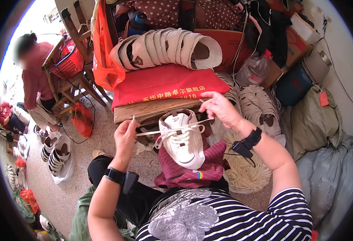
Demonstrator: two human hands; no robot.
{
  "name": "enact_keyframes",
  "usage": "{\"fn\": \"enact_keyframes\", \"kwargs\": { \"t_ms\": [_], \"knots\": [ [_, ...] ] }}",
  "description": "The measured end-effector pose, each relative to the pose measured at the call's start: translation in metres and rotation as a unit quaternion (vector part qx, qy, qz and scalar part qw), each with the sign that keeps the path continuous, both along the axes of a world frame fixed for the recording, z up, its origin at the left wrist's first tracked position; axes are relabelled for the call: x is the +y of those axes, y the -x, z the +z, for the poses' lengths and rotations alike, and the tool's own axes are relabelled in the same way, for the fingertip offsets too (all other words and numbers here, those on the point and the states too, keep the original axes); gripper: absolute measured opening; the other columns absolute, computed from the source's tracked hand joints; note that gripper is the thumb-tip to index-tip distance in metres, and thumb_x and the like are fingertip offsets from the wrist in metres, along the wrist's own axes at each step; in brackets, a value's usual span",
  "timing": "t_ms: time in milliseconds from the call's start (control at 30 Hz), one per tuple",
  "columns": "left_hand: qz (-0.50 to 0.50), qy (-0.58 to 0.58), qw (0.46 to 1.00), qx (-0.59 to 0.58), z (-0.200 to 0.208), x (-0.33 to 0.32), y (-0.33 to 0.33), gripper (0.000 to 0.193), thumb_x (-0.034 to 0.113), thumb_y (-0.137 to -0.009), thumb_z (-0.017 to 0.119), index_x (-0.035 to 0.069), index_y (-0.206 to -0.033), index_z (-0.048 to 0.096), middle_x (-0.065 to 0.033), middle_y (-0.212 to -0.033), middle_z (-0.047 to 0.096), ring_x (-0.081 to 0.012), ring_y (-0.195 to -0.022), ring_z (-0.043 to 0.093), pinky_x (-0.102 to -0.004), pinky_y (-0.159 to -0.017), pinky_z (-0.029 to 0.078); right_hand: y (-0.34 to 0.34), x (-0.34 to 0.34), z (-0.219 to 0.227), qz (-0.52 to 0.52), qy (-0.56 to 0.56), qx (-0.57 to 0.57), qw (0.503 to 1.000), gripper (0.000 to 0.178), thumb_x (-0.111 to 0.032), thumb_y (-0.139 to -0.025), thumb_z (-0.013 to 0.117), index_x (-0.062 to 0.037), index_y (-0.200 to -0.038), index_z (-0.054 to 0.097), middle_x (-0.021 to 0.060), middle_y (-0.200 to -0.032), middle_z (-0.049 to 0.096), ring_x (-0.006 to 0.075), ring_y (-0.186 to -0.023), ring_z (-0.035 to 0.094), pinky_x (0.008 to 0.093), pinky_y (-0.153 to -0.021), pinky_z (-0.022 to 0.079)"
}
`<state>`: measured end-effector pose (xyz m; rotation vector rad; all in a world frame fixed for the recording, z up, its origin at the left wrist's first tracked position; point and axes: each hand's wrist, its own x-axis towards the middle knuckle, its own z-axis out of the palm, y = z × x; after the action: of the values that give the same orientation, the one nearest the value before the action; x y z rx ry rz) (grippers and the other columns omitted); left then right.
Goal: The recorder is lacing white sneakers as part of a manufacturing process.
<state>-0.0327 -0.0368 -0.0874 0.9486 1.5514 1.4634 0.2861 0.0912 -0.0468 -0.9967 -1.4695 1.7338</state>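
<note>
Brightly lit, upper-left glare, fisheye-curved dark edges

Yellow characters and digits [174,94] across the red cloth [164,79]

You are in what seems a small shoe workshop, rather simple and crowded. On the red cloth [138,95] over the wooden desk [134,114], toward the back edge, lies a long row of pale shoes [160,50], nested together. More nested shoes [258,105] stand past the right edge. A white shoe [189,149] is just before the front edge, and a heap of pale cords [248,176] lies near the front right corner. Large sacks [331,180] stand further right.
</note>
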Motion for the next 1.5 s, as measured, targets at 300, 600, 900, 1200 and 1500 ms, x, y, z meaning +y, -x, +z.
{"fn": "enact_keyframes", "kwargs": {
  "t_ms": [300,600,900,1200,1500],
  "knots": [
    [-0.131,0.021,0.990,0.038,0.002,0.000,-0.015,0.020,0.016,-0.097,0.060,-0.002,-0.097,0.071,0.0061,-0.079,0.063,-0.0004,-0.068,0.049,-0.0174,-0.058,0.038,0.006,-0.020,-0.001,0.076,-0.101,-0.089,0.988,0.006,-0.003,-0.092,0.056,-0.0011,-0.097,0.059,0.0022,-0.078,0.065,0.0068,-0.072,0.062,0.0228,-0.067,0.049],
    [-0.213,0.076,0.969,0.103,0.003,0.000,-0.035,0.020,0.014,-0.093,0.060,-0.003,-0.087,0.068,0.0017,-0.074,0.064,-0.0040,-0.068,0.054,-0.0221,-0.061,0.044,0.026,-0.042,0.018,0.080,-0.332,-0.327,0.881,0.010,-0.012,-0.083,0.059,-0.0038,-0.089,0.058,0.0122,-0.076,0.066,0.0273,-0.070,0.067,0.0382,-0.064,0.052],
    [-0.227,0.148,0.942,0.197,0.032,0.015,-0.044,0.021,0.015,-0.083,0.058,-0.004,-0.076,0.065,-0.0050,-0.062,0.061,-0.0057,-0.059,0.053,-0.0255,-0.054,0.042,0.037,-0.041,0.012,0.111,-0.479,-0.328,0.807,0.023,-0.012,-0.083,0.056,-0.0035,-0.103,0.051,0.0185,-0.071,0.063,0.0382,-0.070,0.064,0.0495,-0.065,0.050],
    [-0.260,-0.018,0.862,0.434,0.053,0.033,-0.031,0.021,0.020,-0.080,0.072,0.008,-0.096,0.066,-0.0098,-0.084,0.056,-0.0238,-0.077,0.060,-0.0350,-0.068,0.050,0.025,0.004,0.044,0.293,-0.269,-0.309,0.864,0.027,-0.018,-0.081,0.065,-0.0089,-0.106,0.063,0.0123,-0.084,0.069,0.0284,-0.079,0.068,0.0389,-0.071,0.052],
    [-0.409,0.005,0.824,0.393,0.060,0.052,-0.018,0.017,0.021,-0.086,0.070,0.004,-0.090,0.070,-0.0092,-0.089,0.050,-0.0204,-0.083,0.055,-0.0298,-0.071,0.047,0.040,0.025,0.033,0.364,-0.270,-0.364,0.813,0.032,-0.035,-0.083,0.068,-0.0049,-0.092,0.070,0.0142,-0.081,0.068,0.0222,-0.078,0.066,0.0366,-0.071,0.050]
  ]
}}
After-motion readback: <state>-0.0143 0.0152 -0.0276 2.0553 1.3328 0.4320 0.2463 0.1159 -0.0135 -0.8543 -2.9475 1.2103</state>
